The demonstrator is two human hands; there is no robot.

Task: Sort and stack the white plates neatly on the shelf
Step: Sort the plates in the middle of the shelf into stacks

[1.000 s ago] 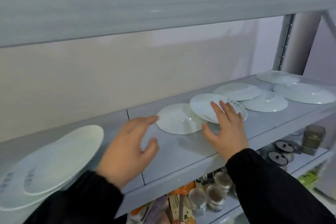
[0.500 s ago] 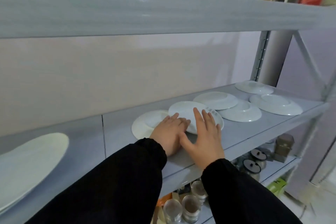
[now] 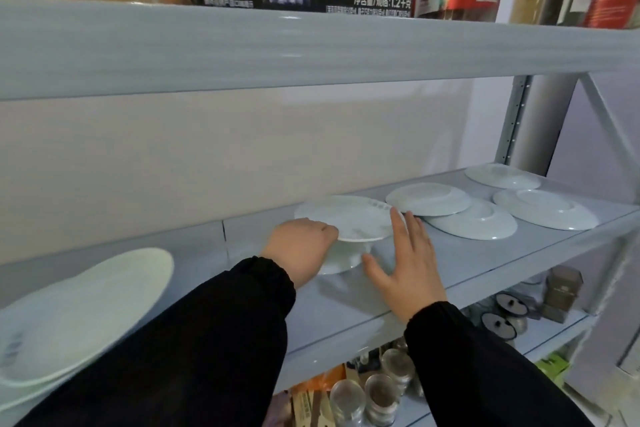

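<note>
On the grey shelf (image 3: 460, 263), my left hand (image 3: 300, 253) grips the left rim of a white plate (image 3: 349, 217) and holds it lifted, tilted, over a second white plate (image 3: 341, 262) lying beneath. My right hand (image 3: 403, 263) is spread flat, fingers touching the lifted plate's right edge. Several more white plates lie upside down to the right: one (image 3: 427, 198) overlapping another (image 3: 474, 224), a third (image 3: 545, 208), and one at the back (image 3: 502, 175). A stack of white plates (image 3: 79, 315) sits at the far left.
A shelf board (image 3: 311, 45) hangs close above, carrying boxes and red tins. Glass jars (image 3: 363, 399) and dark-lidded containers (image 3: 502, 319) stand on the lower shelf. The upright post (image 3: 516, 121) bounds the right end.
My left hand has closed on the patterned plate's rim and raised it off the shelf above the neighbouring plate. My right hand has slid right to its edge. The camera has moved closer.
</note>
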